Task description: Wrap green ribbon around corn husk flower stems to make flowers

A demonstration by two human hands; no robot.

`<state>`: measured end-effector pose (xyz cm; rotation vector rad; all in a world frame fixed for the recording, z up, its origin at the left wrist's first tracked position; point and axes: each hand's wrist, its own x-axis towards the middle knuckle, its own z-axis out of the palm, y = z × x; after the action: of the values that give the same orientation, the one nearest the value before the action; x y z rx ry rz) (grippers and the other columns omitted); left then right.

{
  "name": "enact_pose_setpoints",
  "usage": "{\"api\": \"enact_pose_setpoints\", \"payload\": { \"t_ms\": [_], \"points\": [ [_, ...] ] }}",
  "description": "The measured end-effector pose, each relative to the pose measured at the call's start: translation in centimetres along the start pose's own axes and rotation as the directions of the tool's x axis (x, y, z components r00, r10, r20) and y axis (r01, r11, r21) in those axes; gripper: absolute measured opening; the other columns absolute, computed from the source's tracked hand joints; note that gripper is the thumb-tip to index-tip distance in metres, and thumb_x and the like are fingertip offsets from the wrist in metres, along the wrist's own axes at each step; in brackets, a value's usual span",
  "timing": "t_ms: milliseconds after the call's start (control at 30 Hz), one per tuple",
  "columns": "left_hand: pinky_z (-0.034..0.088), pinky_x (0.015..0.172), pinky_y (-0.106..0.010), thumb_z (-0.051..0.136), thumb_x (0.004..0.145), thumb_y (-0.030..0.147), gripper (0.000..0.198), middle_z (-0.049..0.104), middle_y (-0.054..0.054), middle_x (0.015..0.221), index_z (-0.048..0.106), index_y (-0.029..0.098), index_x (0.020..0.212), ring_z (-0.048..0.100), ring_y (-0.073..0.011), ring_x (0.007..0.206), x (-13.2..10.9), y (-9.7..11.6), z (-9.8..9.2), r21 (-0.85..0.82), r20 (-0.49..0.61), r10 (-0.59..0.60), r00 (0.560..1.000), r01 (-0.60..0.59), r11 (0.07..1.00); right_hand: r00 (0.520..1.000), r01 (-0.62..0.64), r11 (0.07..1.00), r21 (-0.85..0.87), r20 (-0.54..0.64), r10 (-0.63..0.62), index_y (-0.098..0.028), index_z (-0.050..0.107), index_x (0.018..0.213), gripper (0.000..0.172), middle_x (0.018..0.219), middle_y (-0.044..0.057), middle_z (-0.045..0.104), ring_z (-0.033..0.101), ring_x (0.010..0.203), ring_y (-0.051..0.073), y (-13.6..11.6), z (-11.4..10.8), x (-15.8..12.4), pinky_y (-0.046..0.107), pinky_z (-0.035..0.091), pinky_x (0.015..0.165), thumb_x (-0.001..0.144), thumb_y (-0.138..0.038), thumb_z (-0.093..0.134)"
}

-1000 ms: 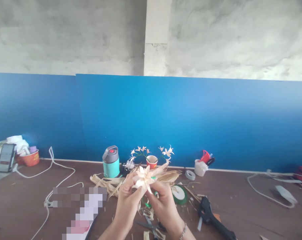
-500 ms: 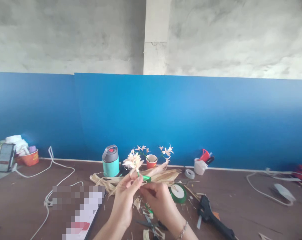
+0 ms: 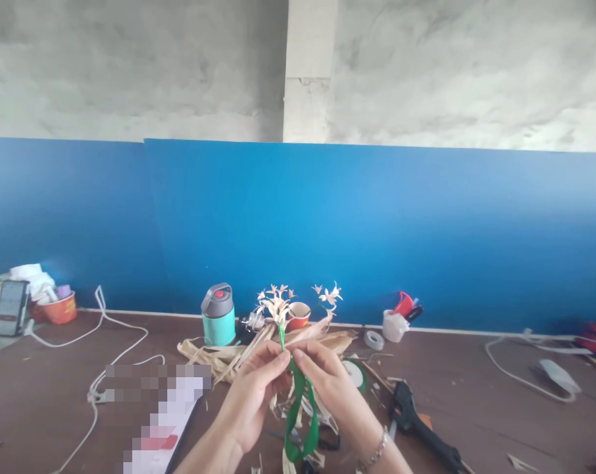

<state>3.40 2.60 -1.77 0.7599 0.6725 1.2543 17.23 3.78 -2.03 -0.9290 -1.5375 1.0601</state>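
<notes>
While L hand (image 3: pixel 274 359) pinches green stem (image 3: pixel 281 337) & R hand (image 3: pixel 322 372) grips green ribbon (image 3: pixel 292 428), pale flower (image 3: pixel 277 309) looks done, upper stem prob. wrapped, hanging loop not yet wound.

Grn ribbon (image 3: pixel 291 428) looks smooth, satiny; husks (image 3: pixel 212 360) rough & papery.

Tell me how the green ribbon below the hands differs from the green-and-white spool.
The ribbon hangs in a loop; the spool lies on the table. The ribbon looks green throughout; the spool has a white face inside its green rim. Both show green.
</notes>
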Motion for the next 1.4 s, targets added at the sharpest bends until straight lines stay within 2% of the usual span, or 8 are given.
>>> {"api": "enact_pose_setpoints", "payload": {
  "t_ms": [367,500,667,767,1000,1100,1200,1400],
  "points": [
    [0.036,0.05,-0.017,0.078,0.068,0.023,0.017,0.058,0.001,0.065,0.063,0.015,0.067,0.045,-0.0059,0.053,-0.3,0.3,0.5,-0.081,0.05,-0.063,0.997,0.067,0.994,0.947,-0.301,0.863,0.407,0.234,0.22,-0.016,0.061,0.07,0.014,0.068,0.001,0.06,0.055,0.07,0.015,-1.3,-0.1,-0.5,0.025,0.043,0.07,0.074,-0.029,0.066],
    [0.029,0.044,-0.013,0.078,0.068,0.023,0.018,0.056,0.002,0.061,0.062,0.014,0.066,0.041,-0.0038,0.05,-0.6,0.2,0.9,-0.079,0.027,-0.062,0.998,0.064,0.995,0.944,-0.328,0.81,0.487,0.192,0.267,-0.017,0.057,0.067,0.008,0.061,-0.001,0.058,0.052,0.059,0.012,-1.1,0.2,-0.4,0.021,0.04,0.056,0.067,-0.021,0.064],
    [0.025,0.04,-0.012,0.078,0.067,0.025,0.023,0.051,0.005,0.057,0.056,0.015,0.065,0.04,-0.0028,0.046,-0.6,0.6,0.8,-0.1,-0.036,-0.059,0.998,0.055,0.993,0.9,-0.436,0.817,0.377,0.154,0.408,-0.018,0.054,0.064,0.013,0.045,-0.008,0.043,0.03,0.039,0.005,-0.6,0.2,-0.5,0.018,0.016,0.038,0.068,-0.024,0.065],
    [0.025,0.038,-0.012,0.077,0.069,0.028,0.025,0.043,0.009,0.049,0.054,0.017,0.067,0.032,-0.0017,0.038,-0.3,1.1,0.3,-0.142,-0.078,-0.043,0.996,0.031,0.989,0.899,-0.434,0.848,0.305,0.215,0.383,-0.018,0.046,0.049,0.04,0.033,-0.011,0.028,0.016,0.033,0.004,-0.6,0.1,-0.6,0.021,0.009,0.037,0.077,-0.043,0.06],
    [0.037,0.042,-0.014,0.074,0.073,0.027,0.019,0.05,0.005,0.053,0.059,0.015,0.076,0.044,-0.0045,0.043,0.0,1.0,0.0,-0.204,-0.052,-0.101,0.993,0.089,0.975,0.967,-0.167,0.973,0.161,0.219,0.129,-0.016,0.069,0.075,0.019,0.073,0.001,0.06,0.049,0.062,0.011,-2.0,1.0,-1.0,0.023,0.041,0.059,0.069,-0.034,0.072],
    [0.041,0.043,-0.014,0.066,0.081,0.022,0.01,0.048,0.005,0.055,0.06,0.014,0.079,0.044,-0.004,0.042,0.4,1.4,-0.3,-0.291,-0.106,-0.054,0.993,0.021,0.956,0.983,-0.086,0.996,-0.016,0.163,0.088,-0.017,0.068,0.069,0.01,0.07,-0.001,0.056,0.045,0.06,0.011,-2.2,1.2,-1.4,0.022,0.038,0.055,0.071,-0.027,0.068],
    [0.036,0.038,-0.011,0.055,0.086,0.009,0.009,0.054,0.001,0.065,0.06,0.01,0.079,0.045,-0.0017,0.044,0.9,2.1,-0.8,-0.369,-0.216,-0.022,0.976,-0.06,0.927,0.939,-0.119,0.978,-0.172,0.3,0.167,-0.017,0.064,0.058,0.018,0.051,-0.005,0.046,0.035,0.049,0.008,-2.3,0.5,-1.8,0.02,0.029,0.045,0.074,-0.025,0.06],
    [0.034,0.033,-0.011,0.047,0.089,0.004,0.018,0.055,-0.001,0.069,0.061,0.008,0.079,0.045,-0.0013,0.043,1.6,2.7,-1.8,-0.411,-0.215,0.027,0.976,-0.116,0.904,0.919,-0.062,0.838,-0.542,0.295,0.259,-0.019,0.041,0.033,0.034,0.039,-0.008,0.02,0.014,0.041,0.007,-3.0,-1.6,-2.2,0.025,0.01,0.039,0.059,-0.018,0.063]
  ]
}}
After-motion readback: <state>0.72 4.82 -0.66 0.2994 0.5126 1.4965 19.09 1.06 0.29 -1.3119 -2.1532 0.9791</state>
